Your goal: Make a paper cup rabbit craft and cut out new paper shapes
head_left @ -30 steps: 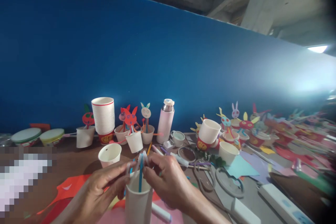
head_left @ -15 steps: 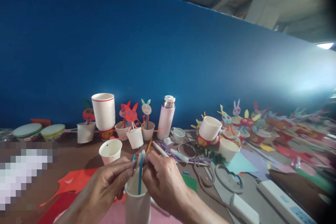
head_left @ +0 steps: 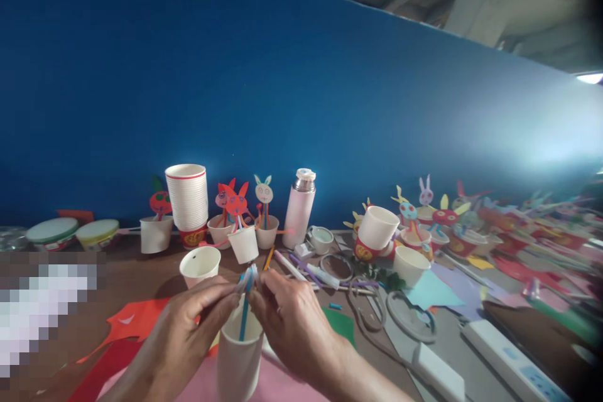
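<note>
My left hand [head_left: 198,320] is closed in a pinch near the top of a blue straw [head_left: 244,314], where a bunched translucent strip [head_left: 250,275] lies. From the other side my right hand [head_left: 294,320] pinches at the same spot, its fingertips against the straw. The straw's lower end slants into a tall white paper cup [head_left: 239,364] standing below both hands. What each fingertip grips is partly hidden. Pink paper [head_left: 277,377] lies under the cup. Behind my left hand stands a shorter white paper cup [head_left: 200,267] with a small dark hole near its rim.
At the back stand a cup stack [head_left: 187,198], a pink thermos [head_left: 300,210] and several cups with paper rabbit heads [head_left: 236,201]. Right lie pens [head_left: 289,266], cables [head_left: 365,311], a power strip [head_left: 509,361] and coloured paper. Orange paper [head_left: 134,323] lies left.
The straw leans more, and the cup below has shifted slightly left with it. Both hands stay pinched at the straw's top, the right fingertips a little closer in.
</note>
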`<state>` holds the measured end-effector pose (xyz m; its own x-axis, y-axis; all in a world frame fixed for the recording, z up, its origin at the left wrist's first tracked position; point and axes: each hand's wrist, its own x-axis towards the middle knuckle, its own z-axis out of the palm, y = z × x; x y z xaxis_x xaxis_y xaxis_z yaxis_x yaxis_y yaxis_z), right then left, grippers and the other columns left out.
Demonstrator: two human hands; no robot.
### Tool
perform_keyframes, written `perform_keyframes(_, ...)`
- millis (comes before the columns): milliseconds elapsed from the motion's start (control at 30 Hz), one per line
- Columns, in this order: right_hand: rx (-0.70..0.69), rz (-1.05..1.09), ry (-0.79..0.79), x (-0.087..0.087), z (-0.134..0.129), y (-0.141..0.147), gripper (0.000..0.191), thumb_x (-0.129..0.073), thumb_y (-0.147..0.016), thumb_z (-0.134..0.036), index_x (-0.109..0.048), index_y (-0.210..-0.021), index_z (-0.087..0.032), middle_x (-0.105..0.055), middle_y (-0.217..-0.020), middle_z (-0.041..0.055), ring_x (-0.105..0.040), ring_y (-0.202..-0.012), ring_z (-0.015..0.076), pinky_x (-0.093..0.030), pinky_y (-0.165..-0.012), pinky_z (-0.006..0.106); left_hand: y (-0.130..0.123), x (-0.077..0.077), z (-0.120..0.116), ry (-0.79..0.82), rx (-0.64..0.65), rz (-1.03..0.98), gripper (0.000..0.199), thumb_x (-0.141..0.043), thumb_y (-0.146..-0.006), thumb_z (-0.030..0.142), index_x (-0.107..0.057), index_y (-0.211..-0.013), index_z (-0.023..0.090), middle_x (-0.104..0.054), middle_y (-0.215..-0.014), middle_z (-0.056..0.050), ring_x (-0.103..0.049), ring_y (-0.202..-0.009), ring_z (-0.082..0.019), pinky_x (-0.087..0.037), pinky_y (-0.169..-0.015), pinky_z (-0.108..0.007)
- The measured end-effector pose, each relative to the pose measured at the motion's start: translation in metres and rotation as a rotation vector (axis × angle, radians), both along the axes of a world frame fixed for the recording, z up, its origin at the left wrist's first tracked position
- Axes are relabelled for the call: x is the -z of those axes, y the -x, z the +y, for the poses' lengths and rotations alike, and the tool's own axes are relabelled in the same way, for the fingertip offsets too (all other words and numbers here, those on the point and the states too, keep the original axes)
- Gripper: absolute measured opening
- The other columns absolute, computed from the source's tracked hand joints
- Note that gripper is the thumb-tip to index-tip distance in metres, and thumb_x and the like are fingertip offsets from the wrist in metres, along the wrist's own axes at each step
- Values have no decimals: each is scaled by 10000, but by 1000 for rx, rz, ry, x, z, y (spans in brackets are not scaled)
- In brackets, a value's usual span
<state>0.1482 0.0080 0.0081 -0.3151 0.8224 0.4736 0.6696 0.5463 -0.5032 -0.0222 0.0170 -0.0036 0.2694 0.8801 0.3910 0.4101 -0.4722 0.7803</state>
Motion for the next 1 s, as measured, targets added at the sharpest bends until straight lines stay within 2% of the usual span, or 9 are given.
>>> perform_keyframes(200,-44,22,61,-2,-1,0,227,-401,-898,-224,-503,-705,-163,-572,-626,-2,-488,-528,94,-311,-508,199,-7,-7,-5,42,-60,-48,188,-582,-783,356,-722,-809,233,-688,-676,26,-626,-699,-163,-484,-580,-163)
perform_keyframes(333,-47,32,57,-4,-2,-1,236,-384,-899,-214,-516,-713,-152,-592,-635,19,-521,-541,106,-339,-515,202,-6,-8,-6,17,-107,-20,229,-552,-801,386,-711,-782,222,-676,-638,34,-608,-605,-140,-474,-546,-160)
perform_keyframes(433,-47,37,62,-6,-2,-1,228,-384,-898,-205,-513,-717,-151,-594,-636,21,-518,-537,104,-340,-512,198,-4,-4,-3,-24,-122,14,218,-545,-814,369,-696,-811,212,-706,-728,15,-628,-676,-145,-481,-606,-157)
perform_keyframes(533,-49,32,63,-6,-2,-1,220,-384,-895,-190,-510,-718,-150,-594,-639,21,-518,-542,104,-341,-519,198,-3,2,-1,-97,-85,25,189,-544,-821,336,-680,-816,204,-708,-822,-7,-631,-741,-151,-480,-649,-158)
perform_keyframes(733,-35,25,38,-2,-2,0,202,-395,-885,-182,-505,-718,-150,-599,-647,28,-517,-547,108,-337,-520,208,-3,5,0,-160,-63,6,120,-556,-821,277,-660,-823,217,-683,-808,9,-611,-779,-142,-463,-688,-154)
perform_keyframes(833,-29,27,41,-4,-1,1,205,-401,-884,-181,-506,-709,-154,-603,-636,26,-518,-537,107,-340,-516,206,-3,2,1,-66,-66,-40,143,-563,-813,306,-668,-792,211,-668,-761,15,-596,-749,-141,-462,-675,-156)
perform_keyframes(933,-27,20,60,-8,-1,1,212,-408,-885,-177,-514,-703,-153,-611,-633,27,-527,-538,106,-348,-513,200,-1,-3,4,112,-35,-106,215,-556,-806,365,-666,-726,197,-615,-645,28,-555,-619,-121,-457,-558,-144)
perform_keyframes(1000,-24,10,62,-8,-1,1,211,-409,-881,-168,-521,-704,-150,-611,-637,29,-532,-542,106,-356,-517,200,1,-5,6,167,-8,-125,229,-563,-797,383,-668,-716,196,-596,-620,32,-529,-574,-110,-443,-505,-136)
